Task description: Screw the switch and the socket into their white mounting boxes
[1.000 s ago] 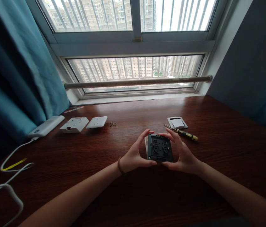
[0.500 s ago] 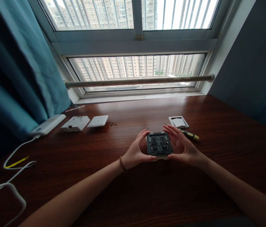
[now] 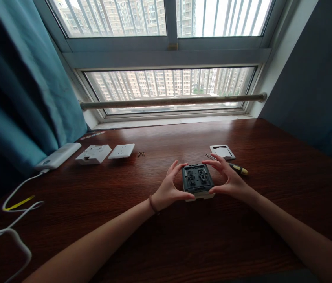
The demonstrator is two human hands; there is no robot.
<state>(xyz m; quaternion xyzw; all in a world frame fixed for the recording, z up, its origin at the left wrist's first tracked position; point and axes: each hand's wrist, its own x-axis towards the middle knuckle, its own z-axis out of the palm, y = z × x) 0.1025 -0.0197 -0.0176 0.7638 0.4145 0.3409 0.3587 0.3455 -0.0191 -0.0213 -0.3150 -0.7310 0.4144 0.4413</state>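
In front of me is a wall switch base point(image 3: 197, 177), dark grey with two black mechanisms on its face, seated on a white box point(image 3: 203, 195) whose front edge shows. My left hand point(image 3: 172, 186) grips its left side, fingers at the far corner and thumb at the near one. From the right, my right hand point(image 3: 227, 179) holds it the same way, fingertips at the far right corner and thumb at the near right. Just beyond the right hand lies a screwdriver point(image 3: 239, 169) with a dark and yellow handle, its middle hidden by the hand.
Behind the screwdriver lies a white switch cover point(image 3: 222, 151). To the left are several small screws point(image 3: 141, 154), a white socket plate point(image 3: 121, 151), a white box point(image 3: 93, 154) and a white power strip-like block point(image 3: 58, 156) with a cable point(image 3: 26, 181). A window stands behind the table point(image 3: 160, 243).
The switch base has tilted slightly, so more of the white box's front shows. My right hand's fingers have shifted a little left, baring the screwdriver's shaft.
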